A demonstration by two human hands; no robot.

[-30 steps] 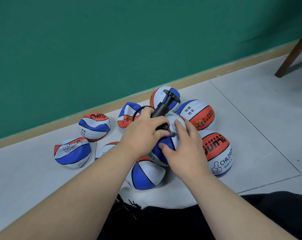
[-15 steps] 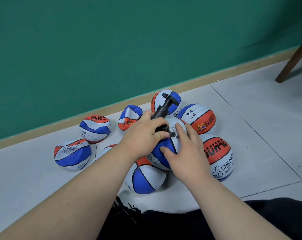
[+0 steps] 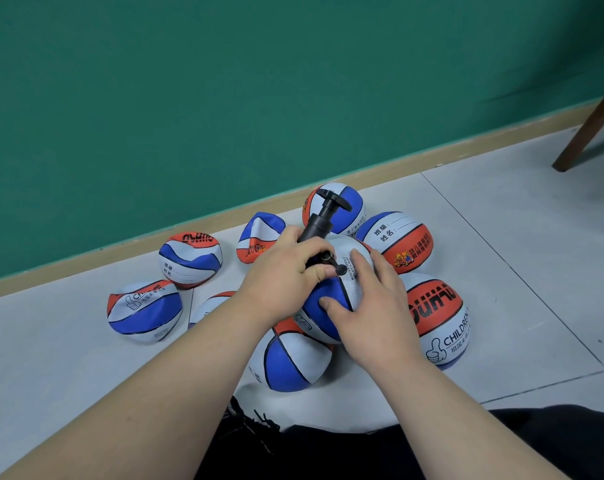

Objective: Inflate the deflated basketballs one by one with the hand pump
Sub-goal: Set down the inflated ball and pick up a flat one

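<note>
Looked to be at the hook-up step: joining pump to ball before any stroke. Wrapped the left grip [image 3: 283, 277] closed around the lower barrel of the black plastic hand pump [image 3: 317, 224], tilted toward the upper middle of the frame with its T-handle [image 3: 331, 197] low on the shaft. Cupped the right grip [image 3: 380, 306] over the blue, white and orange rubber basketball [image 3: 323, 303] at frame centre, fingers and thumb curled against its skin, seemingly propping it on a like-coloured ball [image 3: 293, 362] just below, on the grey tiled floor [image 3: 501, 271]. Held the pump's short black nozzle [image 3: 339, 270] right at the basketball's upper face; could not tell whether seated inside. Left crumpled, deflated balls [image 3: 189, 259] at the left of the frame and rounder ones [image 3: 435, 317] at the right. Judged the next move to need a firm, straight push of the nozzle into the basketball, then the right grip shifted up to the T-handle, with the basketball braced against rolling off its neighbour.
</note>
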